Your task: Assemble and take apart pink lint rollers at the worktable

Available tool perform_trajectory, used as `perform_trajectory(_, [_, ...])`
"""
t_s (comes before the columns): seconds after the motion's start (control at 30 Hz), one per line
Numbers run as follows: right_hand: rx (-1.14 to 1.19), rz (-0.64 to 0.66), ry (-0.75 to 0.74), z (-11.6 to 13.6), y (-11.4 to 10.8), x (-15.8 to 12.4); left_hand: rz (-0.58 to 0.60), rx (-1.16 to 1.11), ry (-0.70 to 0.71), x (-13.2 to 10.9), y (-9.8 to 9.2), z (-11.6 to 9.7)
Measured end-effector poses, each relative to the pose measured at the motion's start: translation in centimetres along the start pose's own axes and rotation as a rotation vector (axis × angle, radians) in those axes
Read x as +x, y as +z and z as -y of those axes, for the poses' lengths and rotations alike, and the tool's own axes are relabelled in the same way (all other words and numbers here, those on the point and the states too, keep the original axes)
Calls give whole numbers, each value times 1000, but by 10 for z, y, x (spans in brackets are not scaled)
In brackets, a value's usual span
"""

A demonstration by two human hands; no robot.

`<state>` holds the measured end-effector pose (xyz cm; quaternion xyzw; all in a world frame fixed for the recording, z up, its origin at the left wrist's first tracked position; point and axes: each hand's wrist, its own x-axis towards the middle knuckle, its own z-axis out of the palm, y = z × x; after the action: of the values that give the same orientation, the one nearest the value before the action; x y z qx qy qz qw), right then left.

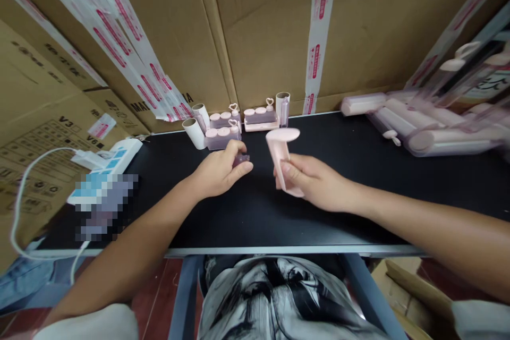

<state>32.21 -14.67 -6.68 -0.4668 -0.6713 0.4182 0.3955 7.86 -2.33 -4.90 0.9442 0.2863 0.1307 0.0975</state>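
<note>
My left hand pinches a small dark purple translucent piece between thumb and fingers, over the middle-left of the black table. Just right of it, my right hand is wrapped round a pale pink holder with a flat oval end, tilted slightly, its open side toward the right. Beyond my left hand stand purple cases with round pink caps and heart-shaped loops. Another such case sits behind, between the two hands.
White tubes stand left of the cases, another tube right of them. Pink and purple cylinders pile up at the right. A white power strip with cables lies left. Cardboard walls the back of the black table.
</note>
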Motion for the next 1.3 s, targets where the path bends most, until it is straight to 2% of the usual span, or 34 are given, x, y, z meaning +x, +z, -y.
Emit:
perform_trajectory(0.1, [119,-148,196,-7,-10,8,-74,-126,77,-1,-2,5])
perform_trajectory(0.17, [130,-191,291,-11,-15,11,-83,-169,101,-3,-1,5])
perform_trajectory(0.33, [110,-131,304,-15,-17,10,-51,-321,126,-4,4,12])
perform_trajectory(0.43, [94,-83,303,-19,-17,7,-93,-421,109,-2,-3,22])
perform_trajectory(0.5, [78,-75,315,-24,-19,6,-219,-427,71,0,-15,33])
perform_trajectory(0.63, [63,-79,336,-32,-23,7,-542,-386,-72,1,-43,64])
perform_trajectory(0.73, [61,-62,338,-35,-23,7,-664,-384,-214,2,-51,86])
perform_trajectory(0.83, [54,-57,347,-34,-22,6,-751,-368,-314,3,-47,99])
perform_trajectory(0.93, [44,-51,349,-34,-22,5,-748,-343,-384,3,-42,104])
perform_trajectory(1.13, [34,-33,340,-35,-22,6,-555,-76,-585,-4,-49,108])
perform_trajectory(1.3, [26,-11,342,-37,-22,5,-525,-22,-619,-3,-47,107])
